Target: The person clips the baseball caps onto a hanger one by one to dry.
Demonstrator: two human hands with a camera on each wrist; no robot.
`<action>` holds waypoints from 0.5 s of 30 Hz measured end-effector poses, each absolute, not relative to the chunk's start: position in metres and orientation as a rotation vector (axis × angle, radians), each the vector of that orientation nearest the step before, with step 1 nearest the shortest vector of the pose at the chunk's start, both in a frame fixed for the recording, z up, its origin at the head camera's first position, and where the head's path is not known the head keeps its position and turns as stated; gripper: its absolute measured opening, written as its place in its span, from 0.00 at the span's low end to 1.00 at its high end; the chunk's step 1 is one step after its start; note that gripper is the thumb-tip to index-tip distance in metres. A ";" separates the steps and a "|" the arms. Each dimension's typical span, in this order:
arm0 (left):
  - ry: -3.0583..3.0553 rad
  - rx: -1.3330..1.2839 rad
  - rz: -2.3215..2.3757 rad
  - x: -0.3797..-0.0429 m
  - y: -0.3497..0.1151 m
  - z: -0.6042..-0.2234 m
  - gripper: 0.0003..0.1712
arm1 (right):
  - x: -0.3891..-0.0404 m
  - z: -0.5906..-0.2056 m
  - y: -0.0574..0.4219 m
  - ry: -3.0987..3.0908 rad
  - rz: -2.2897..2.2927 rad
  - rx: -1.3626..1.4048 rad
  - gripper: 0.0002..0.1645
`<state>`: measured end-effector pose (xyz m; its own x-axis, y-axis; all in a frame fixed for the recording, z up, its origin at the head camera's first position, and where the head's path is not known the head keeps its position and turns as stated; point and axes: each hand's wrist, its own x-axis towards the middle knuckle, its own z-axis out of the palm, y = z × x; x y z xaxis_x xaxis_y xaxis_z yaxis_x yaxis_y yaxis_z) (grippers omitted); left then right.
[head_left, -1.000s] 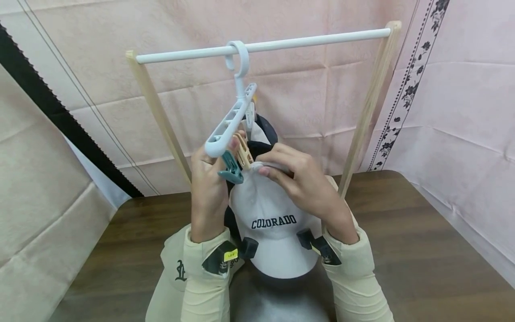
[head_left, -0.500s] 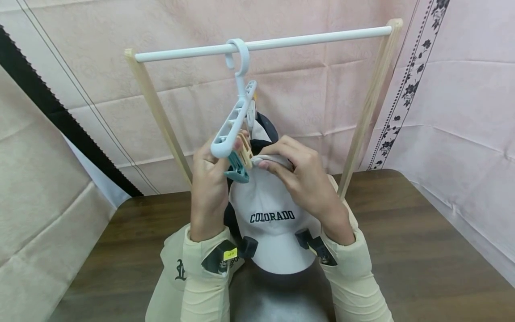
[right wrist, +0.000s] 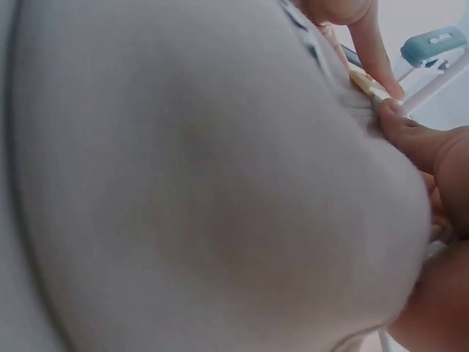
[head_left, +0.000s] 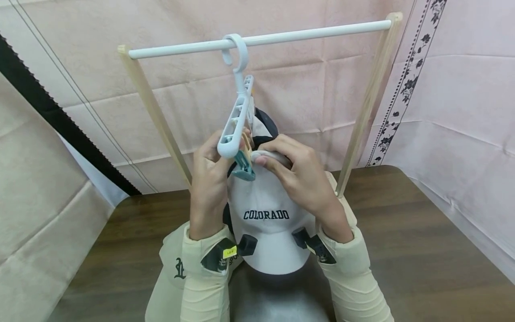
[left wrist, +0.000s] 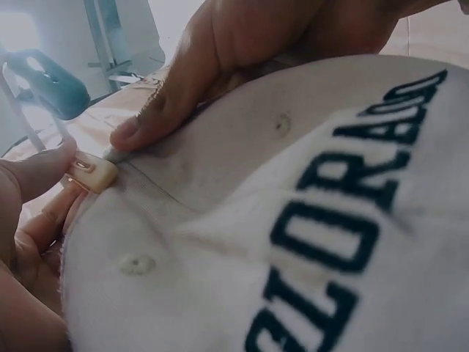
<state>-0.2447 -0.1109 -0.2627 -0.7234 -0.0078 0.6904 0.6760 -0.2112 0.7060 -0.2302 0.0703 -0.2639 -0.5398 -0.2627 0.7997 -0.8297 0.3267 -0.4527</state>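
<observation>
A white baseball cap (head_left: pixel 261 194) lettered COLORADO hangs brim down between my hands. With thumb and fingers my right hand (head_left: pixel 303 181) pinches a fold at the top of its crown. My left hand (head_left: pixel 209 190) grips a beige clothespin (left wrist: pixel 95 174) below the pale blue hanger (head_left: pixel 234 127); in the left wrist view the clothespin's tip meets the cap's fabric beside my right thumb. A teal clothespin (head_left: pixel 243 169) dangles from the hanger's near end. Most of my left fingers are hidden behind the hanger.
The hanger hooks over a white rod (head_left: pixel 306 35) on wooden posts (head_left: pixel 368 107). Behind the white cap hangs a dark and white cap (head_left: pixel 265 123). A pale cap (head_left: pixel 170 268) lies on the brown table (head_left: pixel 406 232) at left, partly under my left sleeve. A dark rounded surface (head_left: pixel 281 299) is nearest me.
The hanger's near end and teal clothespin have swung slightly right and up. The white cap's lettering has shifted a little left and up, its pinched fold now beside the beige clothespin.
</observation>
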 end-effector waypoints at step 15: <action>-1.807 -0.895 -1.899 -0.251 -0.127 -0.265 0.44 | -0.237 -0.266 0.074 -2.067 1.257 0.909 0.12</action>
